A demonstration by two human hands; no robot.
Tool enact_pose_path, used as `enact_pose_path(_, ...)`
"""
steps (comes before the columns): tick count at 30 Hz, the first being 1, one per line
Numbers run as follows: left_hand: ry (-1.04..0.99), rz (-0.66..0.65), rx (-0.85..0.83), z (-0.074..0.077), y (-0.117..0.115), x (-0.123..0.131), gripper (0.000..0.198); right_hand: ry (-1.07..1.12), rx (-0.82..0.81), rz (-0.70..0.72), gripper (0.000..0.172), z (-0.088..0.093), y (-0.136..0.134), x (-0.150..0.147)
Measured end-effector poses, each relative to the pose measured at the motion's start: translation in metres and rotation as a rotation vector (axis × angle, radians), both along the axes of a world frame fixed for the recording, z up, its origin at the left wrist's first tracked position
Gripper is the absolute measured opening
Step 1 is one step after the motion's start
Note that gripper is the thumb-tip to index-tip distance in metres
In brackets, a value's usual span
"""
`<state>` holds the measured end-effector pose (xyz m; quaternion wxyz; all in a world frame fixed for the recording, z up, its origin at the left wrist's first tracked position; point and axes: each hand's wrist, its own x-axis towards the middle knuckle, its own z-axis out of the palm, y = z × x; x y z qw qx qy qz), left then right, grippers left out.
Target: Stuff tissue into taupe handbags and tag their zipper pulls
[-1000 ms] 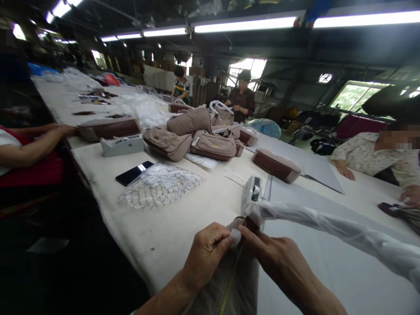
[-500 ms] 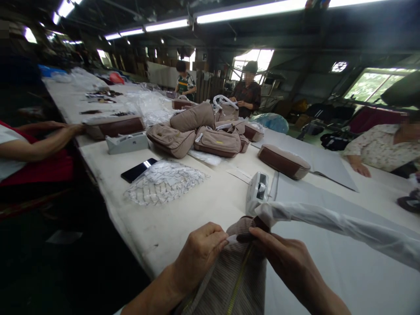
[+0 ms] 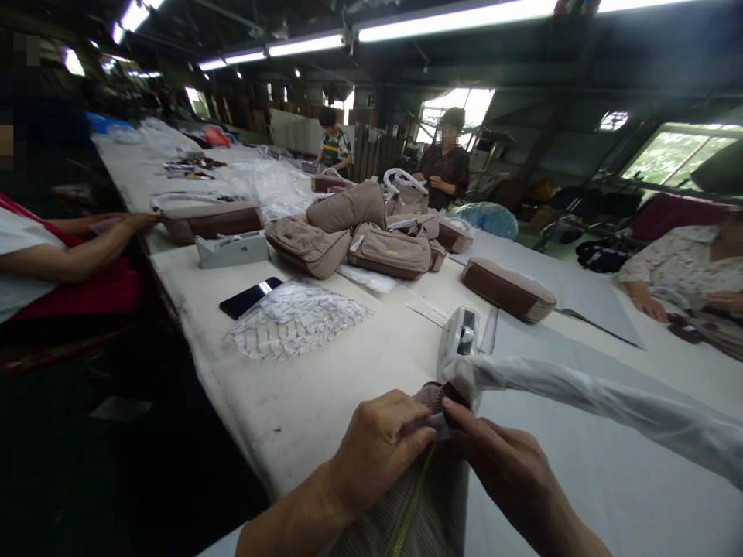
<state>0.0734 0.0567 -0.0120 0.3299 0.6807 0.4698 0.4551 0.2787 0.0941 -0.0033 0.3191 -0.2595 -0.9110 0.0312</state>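
My left hand (image 3: 377, 449) and my right hand (image 3: 502, 468) meet at the top end of a taupe bag (image 3: 426, 503) with a yellow-green zipper that lies at the table's near edge. Both pinch a small white piece (image 3: 439, 422) at the bag's end. A long strap wrapped in white plastic (image 3: 586, 398) runs from that end off to the right. Just beyond the hands stands a white tape dispenser (image 3: 461, 340).
On the long white table (image 3: 302, 394) lie a clear bag of small packets (image 3: 293, 317), a black phone (image 3: 249, 297), a second tape dispenser (image 3: 232, 249), a heap of taupe bags (image 3: 360, 232) and a brown-sided bag (image 3: 508, 288). People sit at left and right; two stand at the back.
My fingers have drawn closer together around the white piece at the bag's end. The view has shifted slightly. The person at the right brought both hands together.
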Motion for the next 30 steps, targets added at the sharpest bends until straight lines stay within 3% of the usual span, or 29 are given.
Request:
enact_pose_path(4, -0.051, 0.059, -0.131, 0.01, 0.004, 0.007, 0.011, 0.139, 0.021, -0.154, 0.026, -0.006, -0.005, 0.004)
enact_pose_path(7, -0.159, 0.066, -0.194, 0.011, 0.007, 0.012, 0.012, 0.169, 0.03, -0.191, 0.024, -0.005, -0.007, 0.003)
enact_pose_path(14, -0.455, -0.025, -0.384, 0.012, 0.009, 0.018, 0.015, -0.036, -0.151, -0.021, 0.033, 0.012, 0.001, -0.007)
enact_pose_path(19, -0.462, -0.041, -0.43, 0.01, 0.005, 0.013, 0.023, -0.071, -0.338, -0.068, 0.012, 0.027, 0.004, -0.01)
enact_pose_path(23, -0.473, 0.003, -0.471, 0.005, 0.002, 0.01, 0.024, -0.097, -0.354, -0.072, 0.014, 0.029, 0.003, -0.012)
enact_pose_path(26, -0.448, -0.001, -0.406, 0.004, 0.002, 0.013, 0.02, -0.173, -0.389, -0.076, 0.033, 0.033, 0.004, -0.015)
enact_pose_path(30, -0.362, 0.002, -0.374, 0.007, -0.002, 0.014, 0.016, -0.353, -0.502, -0.101, 0.019, 0.045, 0.007, -0.022)
